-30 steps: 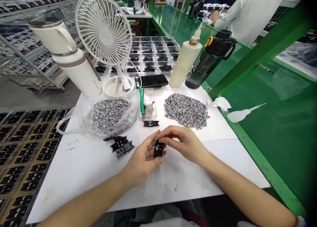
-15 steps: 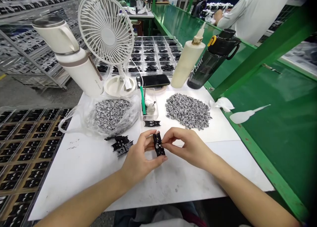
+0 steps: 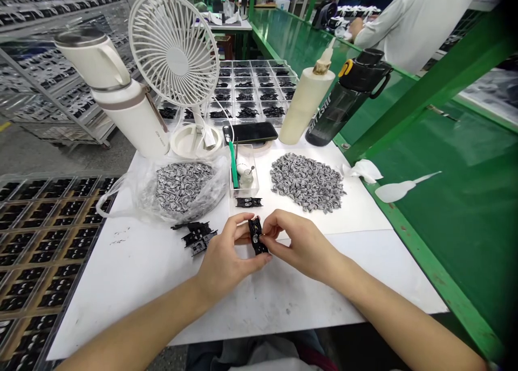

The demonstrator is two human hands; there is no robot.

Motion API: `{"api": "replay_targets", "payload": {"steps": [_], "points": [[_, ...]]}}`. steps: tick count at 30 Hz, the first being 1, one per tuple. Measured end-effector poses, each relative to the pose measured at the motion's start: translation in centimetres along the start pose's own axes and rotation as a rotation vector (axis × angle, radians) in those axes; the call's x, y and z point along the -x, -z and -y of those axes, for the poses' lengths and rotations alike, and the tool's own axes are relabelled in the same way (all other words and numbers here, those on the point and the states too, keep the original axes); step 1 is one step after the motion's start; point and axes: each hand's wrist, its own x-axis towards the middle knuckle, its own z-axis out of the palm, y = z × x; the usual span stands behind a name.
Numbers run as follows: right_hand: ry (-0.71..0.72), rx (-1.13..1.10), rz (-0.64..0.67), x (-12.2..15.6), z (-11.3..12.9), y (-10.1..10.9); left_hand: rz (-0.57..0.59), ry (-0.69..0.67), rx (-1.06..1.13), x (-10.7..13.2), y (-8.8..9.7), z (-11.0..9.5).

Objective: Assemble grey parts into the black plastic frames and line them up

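Note:
Between thumb and fingers, my left hand [image 3: 224, 252] grips a small black plastic frame [image 3: 256, 235] by its two ends, with shiny silvery spots on it. My right hand [image 3: 297, 244] is closed in a pinch at the frame's right side; whatever its fingertips hold is hidden. One more black frame [image 3: 249, 202] lies on the white table just beyond. To the left rests a small stack of black frames [image 3: 199, 237]. A heap of small grey pieces [image 3: 306, 181] spreads at the right, and a clear plastic bag [image 3: 140, 190] holds more grey pieces at the left.
A clear box [image 3: 254, 184] with a green-handled tool [image 3: 233, 166] stands mid-table. Behind are a white fan [image 3: 177, 62], a phone [image 3: 251, 132], a white flask [image 3: 129, 112], a squeeze bottle [image 3: 305, 106] and a dark bottle [image 3: 343, 101]. A co-worker's sleeve [image 3: 380, 28] shows far right.
The black frame has shifted slightly left and tilted a little in my left hand. My right hand has moved slightly left, its fingertips still at the frame's side.

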Motion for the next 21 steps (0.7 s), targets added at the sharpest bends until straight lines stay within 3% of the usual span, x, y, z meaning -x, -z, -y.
{"api": "replay_targets", "payload": {"steps": [8,15,21], "points": [[0.168,0.126,-0.015,0.1,0.1,-0.1,0.022,0.017,0.022,0.0,-0.1,0.0],[0.080,-0.161,-0.045,0.2,0.5,2.2,0.141,-0.030,0.150,0.4,0.0,-0.5],[0.244,-0.046,0.274,-0.1,0.4,5.2,0.433,0.045,0.380,0.4,0.9,-1.7]]}}
